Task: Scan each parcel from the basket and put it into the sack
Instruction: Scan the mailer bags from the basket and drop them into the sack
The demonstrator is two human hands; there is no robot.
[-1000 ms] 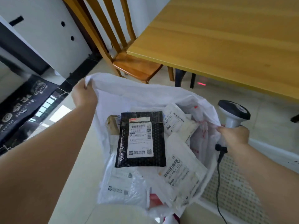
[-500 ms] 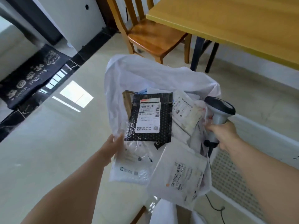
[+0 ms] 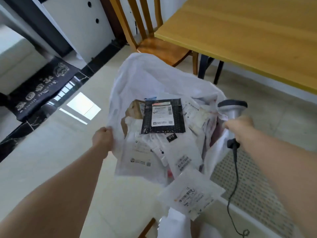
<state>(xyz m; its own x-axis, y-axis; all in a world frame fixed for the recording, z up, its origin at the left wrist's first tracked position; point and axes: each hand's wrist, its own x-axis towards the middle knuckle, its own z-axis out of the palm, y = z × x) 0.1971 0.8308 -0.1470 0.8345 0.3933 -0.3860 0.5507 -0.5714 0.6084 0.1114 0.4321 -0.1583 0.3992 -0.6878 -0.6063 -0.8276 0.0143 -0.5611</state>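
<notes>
A white plastic sack [image 3: 154, 78] stands open on the floor, filled with several parcels. On top lies a black parcel [image 3: 163, 115] with a white label, white mailers around it. One white parcel [image 3: 190, 194] lies at the sack's near edge, tipped outward. My left hand [image 3: 103, 140] grips the sack's left rim. My right hand [image 3: 240, 127] holds a grey barcode scanner [image 3: 231, 109] by its handle at the sack's right rim, and its cable hangs down.
A white perforated basket [image 3: 253, 194] sits at the lower right. A wooden table [image 3: 248, 36] is at the upper right, with a wooden chair [image 3: 154, 47] behind the sack. A dark doormat [image 3: 39, 86] lies at left on the tiled floor.
My left hand came down from the sack's far-left top edge to its near-left rim. The white parcel at the near edge has slid lower. The scanner hand stays at the right rim.
</notes>
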